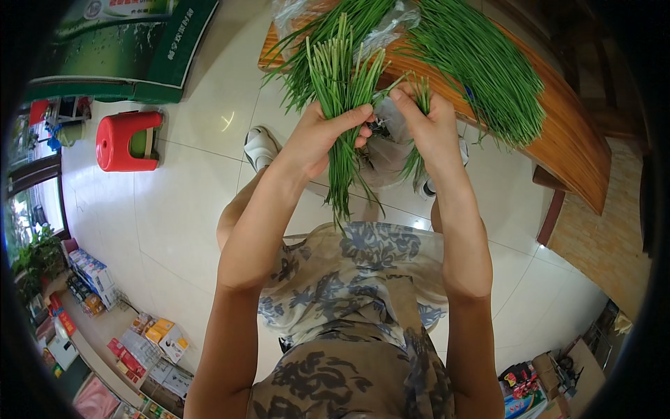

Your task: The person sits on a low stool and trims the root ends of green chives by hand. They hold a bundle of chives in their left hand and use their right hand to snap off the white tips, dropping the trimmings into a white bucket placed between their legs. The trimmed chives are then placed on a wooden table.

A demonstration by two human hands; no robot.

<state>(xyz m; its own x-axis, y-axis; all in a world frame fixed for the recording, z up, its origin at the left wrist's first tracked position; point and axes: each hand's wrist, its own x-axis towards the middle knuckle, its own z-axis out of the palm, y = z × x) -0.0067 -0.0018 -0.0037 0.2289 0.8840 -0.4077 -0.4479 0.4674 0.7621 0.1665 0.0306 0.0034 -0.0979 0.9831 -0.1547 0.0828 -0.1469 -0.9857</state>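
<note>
My left hand [335,131] is closed around a thick bunch of green Chinese chives [343,84], pale stem ends pointing away from me and leaf tips hanging toward my lap. A smaller bunch of chives [420,97] is held in my right hand [426,118], whose thumb and forefinger pinch a stem between the two bunches. Beyond my hands, a large pile of chives [481,73] lies on the wooden table [570,152]; another pile [298,68] lies at its left end beside a clear plastic bag [390,26]. Below my hands, a translucent plastic bag [390,157] holds dark scraps.
A red plastic stool [112,141] stands on the tiled floor at the left, near a green printed cooler or box [115,52]. Several cartons [167,338] and shelves are at lower left. More boxes [581,366] stand at lower right. My feet flank the bag.
</note>
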